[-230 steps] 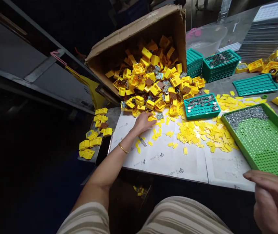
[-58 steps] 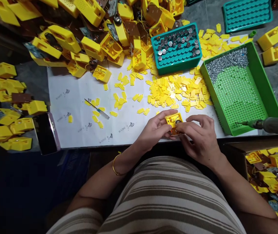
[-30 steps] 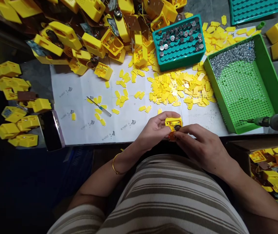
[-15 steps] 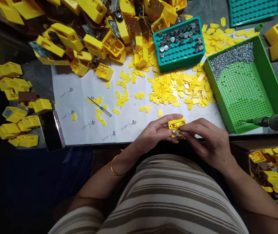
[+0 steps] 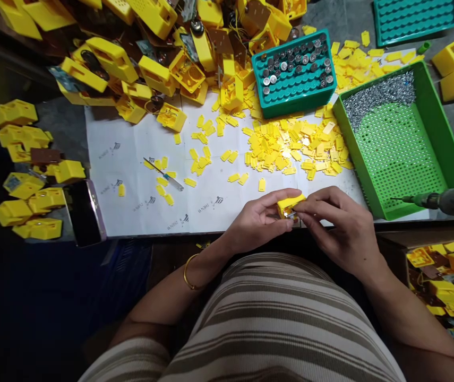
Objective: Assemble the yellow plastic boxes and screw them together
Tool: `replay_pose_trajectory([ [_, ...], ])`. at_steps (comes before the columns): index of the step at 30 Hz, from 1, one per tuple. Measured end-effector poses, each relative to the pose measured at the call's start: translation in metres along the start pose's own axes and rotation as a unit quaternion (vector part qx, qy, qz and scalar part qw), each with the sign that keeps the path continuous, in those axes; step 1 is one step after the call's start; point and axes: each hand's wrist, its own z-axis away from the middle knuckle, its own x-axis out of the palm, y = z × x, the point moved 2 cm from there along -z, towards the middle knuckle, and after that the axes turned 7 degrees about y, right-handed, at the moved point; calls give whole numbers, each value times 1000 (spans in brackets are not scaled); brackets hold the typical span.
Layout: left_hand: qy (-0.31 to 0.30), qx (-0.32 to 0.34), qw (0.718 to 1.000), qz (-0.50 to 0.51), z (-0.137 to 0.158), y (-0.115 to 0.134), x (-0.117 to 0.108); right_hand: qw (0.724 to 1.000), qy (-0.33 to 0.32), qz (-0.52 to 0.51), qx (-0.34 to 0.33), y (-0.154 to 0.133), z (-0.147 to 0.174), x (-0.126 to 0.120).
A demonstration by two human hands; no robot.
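Note:
My left hand is closed around a small yellow plastic housing, its thumb below and its fingers on the far side. Inside the housing's near opening shows a shiny silvery part, too small to name. My right hand pinches at the housing's right side, thumb and forefinger together; whatever lies between those fingertips is hidden. Just beyond the hands, a single flat yellow plastic piece lies on the white paper, with a heap of similar pieces farther back.
A teal tray holds rows of round metal parts. At the right stands a green basket with small screws, a power screwdriver over its near edge. A hand screwdriver and a phone lie left; yellow housings pile up behind.
The yellow housing has been tipped in my hands, so its open inside shows less. My left thumb has shifted right along its near edge. My right hand stays pinched at its right side.

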Motion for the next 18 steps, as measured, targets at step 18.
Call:
replay_pose_trajectory([
  [18,59,43,997,-23,-8,-4,0,967,-12,216,-137,-6,-13,8],
])
